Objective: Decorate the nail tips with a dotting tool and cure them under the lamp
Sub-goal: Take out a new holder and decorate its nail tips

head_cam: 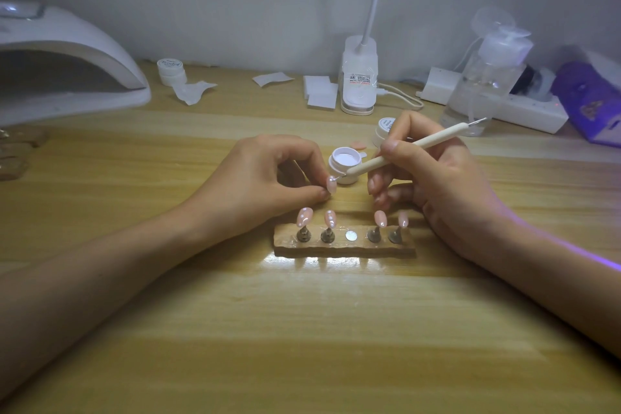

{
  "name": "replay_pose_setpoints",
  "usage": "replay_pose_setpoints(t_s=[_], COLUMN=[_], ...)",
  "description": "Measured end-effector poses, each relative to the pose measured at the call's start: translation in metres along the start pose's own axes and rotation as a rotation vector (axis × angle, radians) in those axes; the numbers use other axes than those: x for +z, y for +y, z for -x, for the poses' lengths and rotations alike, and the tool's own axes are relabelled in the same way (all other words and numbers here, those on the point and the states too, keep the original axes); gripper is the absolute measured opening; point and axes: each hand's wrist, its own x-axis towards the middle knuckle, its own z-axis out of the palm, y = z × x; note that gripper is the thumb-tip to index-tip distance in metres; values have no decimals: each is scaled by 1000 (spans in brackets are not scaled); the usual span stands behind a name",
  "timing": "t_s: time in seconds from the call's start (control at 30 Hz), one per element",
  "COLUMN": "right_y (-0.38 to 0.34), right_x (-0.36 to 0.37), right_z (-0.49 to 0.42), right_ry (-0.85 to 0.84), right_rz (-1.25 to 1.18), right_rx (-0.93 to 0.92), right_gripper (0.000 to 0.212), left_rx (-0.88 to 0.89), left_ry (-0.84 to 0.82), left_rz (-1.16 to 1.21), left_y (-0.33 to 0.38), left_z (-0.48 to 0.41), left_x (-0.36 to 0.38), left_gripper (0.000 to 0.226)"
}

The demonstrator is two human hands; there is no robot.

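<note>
Close in, pale wooden worktop (302,329) under both forearms. Up the middle, one pink nail tip (331,184) pinched between thumb and forefinger of the left hand (268,175), fingers clamped on it, held just beyond the far edge of the wooden holder (342,244). Right at its upper end, the fine metal point of the dotting tool (403,153); contact too fine to call. Tool gripped pen-style in the right hand (443,178), fingers curled tight round the cream shaft, other end angled up to the right. Just behind the tip, a small open pot (346,165), pale gel inside. On the holder, four mounted tips (304,217) on little metal stands, two left, two right, a bare round magnet (351,235) between them. Behind the right hand, a closed white jar (383,131), partly hidden. Further back: white wipes (321,91), desk-lamp base (359,77), clear pump bottle (484,77), power strip (524,107). Far left, white curing lamp (67,57), well apart from the hands, a second small jar (171,70) near it.
</note>
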Motion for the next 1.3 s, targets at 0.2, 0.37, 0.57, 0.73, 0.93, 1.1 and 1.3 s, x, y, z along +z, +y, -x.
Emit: replay_pose_setpoints(t_s=[0.2,0.37,0.57,0.73,0.93,1.1,1.3], right_y=[1,1,2,2,2,1,1], right_x=[-1,-1,-1,-1,-1,-1,0], right_z=[-1,0,-1,-1,0,0,1], right_ry=[-4,-1,-5,-3,0,-5,-3], right_rz=[1,7,9,10,16,16,10], right_rx=[4,10,10,8,17,12,12], right_gripper=[22,19,18,19,18,21,21], left_rx=[-1,-3,3,1,5,6,10], left_ry=[2,5,0,-1,-4,-6,-8], left_rz=[7,10,10,14,15,14,22], left_y=[0,0,-1,-1,-2,-2,-2], left_z=[0,0,0,0,0,0,0], left_x=[0,0,0,0,0,0,0], left_gripper=[16,16,18,17,20,20,20])
